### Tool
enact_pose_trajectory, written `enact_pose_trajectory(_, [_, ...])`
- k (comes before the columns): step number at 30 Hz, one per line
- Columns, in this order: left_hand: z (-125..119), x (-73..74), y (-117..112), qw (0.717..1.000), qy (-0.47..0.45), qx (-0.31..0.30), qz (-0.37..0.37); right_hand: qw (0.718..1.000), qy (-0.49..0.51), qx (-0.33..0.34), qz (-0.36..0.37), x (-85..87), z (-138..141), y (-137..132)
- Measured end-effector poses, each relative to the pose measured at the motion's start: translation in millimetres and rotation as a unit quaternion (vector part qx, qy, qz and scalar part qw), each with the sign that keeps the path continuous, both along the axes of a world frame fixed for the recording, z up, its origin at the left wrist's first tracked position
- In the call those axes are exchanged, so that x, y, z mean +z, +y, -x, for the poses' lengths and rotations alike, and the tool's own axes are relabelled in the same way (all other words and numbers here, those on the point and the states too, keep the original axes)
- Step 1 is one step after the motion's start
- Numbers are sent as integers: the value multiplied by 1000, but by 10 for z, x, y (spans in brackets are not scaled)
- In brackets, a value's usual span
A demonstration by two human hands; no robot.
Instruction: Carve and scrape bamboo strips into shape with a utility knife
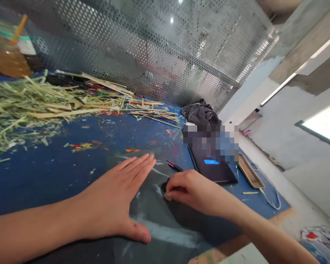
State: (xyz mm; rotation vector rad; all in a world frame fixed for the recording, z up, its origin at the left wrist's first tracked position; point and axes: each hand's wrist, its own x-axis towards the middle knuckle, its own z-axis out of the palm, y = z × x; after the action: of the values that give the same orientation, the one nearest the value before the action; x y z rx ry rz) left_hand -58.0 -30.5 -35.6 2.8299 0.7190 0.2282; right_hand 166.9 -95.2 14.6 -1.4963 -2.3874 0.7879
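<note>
My left hand point(121, 194) lies flat with the thumb spread, resting on a dark, glossy sheet point(165, 234) on the blue tabletop. My right hand point(189, 192) is closed in a pinch just above the same sheet, to the right of my left hand. Whatever sits between its fingertips is too small and hidden to name. Pale streaks and smudges mark the sheet around both hands. Just beyond the right knuckles lies a thin black and pink pen-like tool point(174, 165), partly covered by that hand.
Straw-like strips and shavings point(49, 106) pile up at the back left, beside a jar point(8, 55) of amber liquid. A perforated metal screen point(154, 47) rises behind. Right of my hands are a dark tablet point(211, 174), grey cloth point(200, 112) and tan case point(250, 172) with a white cable.
</note>
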Motion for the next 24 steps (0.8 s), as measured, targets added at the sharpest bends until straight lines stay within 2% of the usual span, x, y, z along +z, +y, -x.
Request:
enact_pose_trajectory(2, [28, 16, 2, 1000, -10, -3, -17, 998, 15, -56, -30, 29, -363, 154])
enact_pose_trajectory(3, [41, 21, 4, 999, -15, -9, -29, 985, 11, -141, -95, 45, -575, 272])
enact_pose_trajectory(5, [61, 23, 11, 998, -13, -18, -50, 957, 13, -229, -178, 60, -999, 571])
enact_pose_trajectory(7, [74, 15, 22, 997, -4, -16, -70, 937, 14, -269, -224, 30, -1345, 885])
enact_pose_trajectory(9, [81, -2, 38, 996, 0, -3, -87, 935, 11, -270, -230, -53, -1562, 1141])
enact_pose_trajectory(12, [89, -32, 60, 994, 0, 15, -104, 940, 8, -258, -221, -215, -1675, 1344])
enact_pose_trajectory(16, [91, -60, 83, 993, 20, 16, -117, 946, 6, -246, -209, -352, -1653, 1383])
enact_pose_trajectory(24, [94, -54, 81, 991, 29, 16, -129, 948, 20, -231, -219, -356, -1613, 1376])
